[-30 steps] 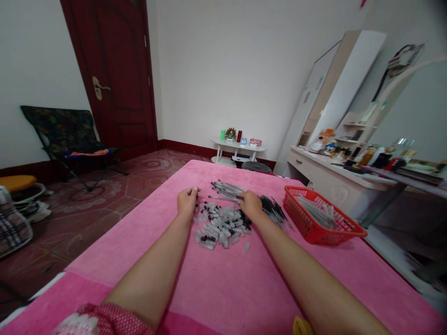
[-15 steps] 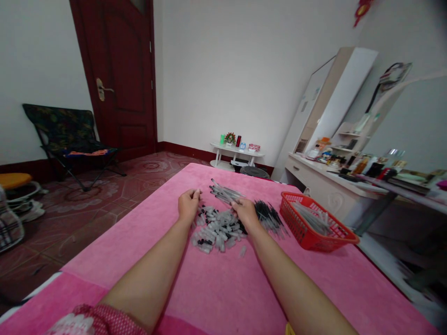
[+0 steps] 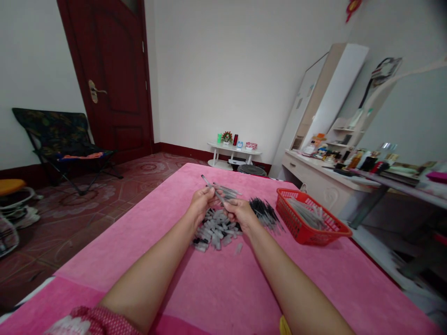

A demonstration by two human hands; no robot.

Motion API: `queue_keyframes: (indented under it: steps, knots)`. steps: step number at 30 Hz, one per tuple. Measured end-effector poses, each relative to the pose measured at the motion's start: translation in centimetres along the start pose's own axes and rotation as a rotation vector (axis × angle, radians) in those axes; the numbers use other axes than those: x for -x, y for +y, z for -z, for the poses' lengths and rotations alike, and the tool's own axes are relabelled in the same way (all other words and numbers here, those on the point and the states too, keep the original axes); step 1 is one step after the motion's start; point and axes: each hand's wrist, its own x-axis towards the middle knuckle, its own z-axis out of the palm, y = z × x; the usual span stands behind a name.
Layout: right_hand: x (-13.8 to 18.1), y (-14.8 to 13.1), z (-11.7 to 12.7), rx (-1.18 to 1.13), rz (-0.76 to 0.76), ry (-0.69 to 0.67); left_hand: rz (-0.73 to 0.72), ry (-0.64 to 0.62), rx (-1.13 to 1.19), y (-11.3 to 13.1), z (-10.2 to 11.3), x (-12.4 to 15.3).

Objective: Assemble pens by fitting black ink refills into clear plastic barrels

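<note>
My left hand [image 3: 201, 201] and my right hand [image 3: 239, 213] meet above a heap of small clear and black pen caps [image 3: 215, 230] on the pink cloth. A thin clear pen tube [image 3: 211, 186] sticks up and to the left from between my fingers; both hands are closed around it. More clear pen tubes [image 3: 228, 190] lie just beyond my hands. A bundle of black refills [image 3: 263, 211] lies to the right of my right hand.
A red plastic basket [image 3: 310, 235] with pens in it stands at the right on the pink table cloth [image 3: 216, 288]. A dressing table [image 3: 324, 179] with bottles is at the right, a small white table [image 3: 233, 153] by the far wall, a folding chair [image 3: 56, 139] and a dark red door [image 3: 111, 83] at the left.
Both hands lifted off the cloth and came together; my right hand picked a clear tube from the pile and my left hand now meets it. The camera shifted slightly.
</note>
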Motion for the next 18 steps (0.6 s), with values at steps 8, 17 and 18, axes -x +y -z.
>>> queue_keyframes:
  steps: [8, 17, 18]
  knots:
    - [0.1, 0.9, -0.8, 0.769, 0.373, 0.238, -0.031, 0.365, 0.015, 0.0, 1.8, -1.4]
    - [1.1, 0.7, -1.8, 1.077, 0.45, 0.325, -0.3, 0.424, -0.241, 0.3, 5.1, -1.7]
    - [1.0, 0.7, -1.8, 1.049, 0.468, 0.321, -0.374, 0.393, -0.386, 0.0, 4.9, -1.5]
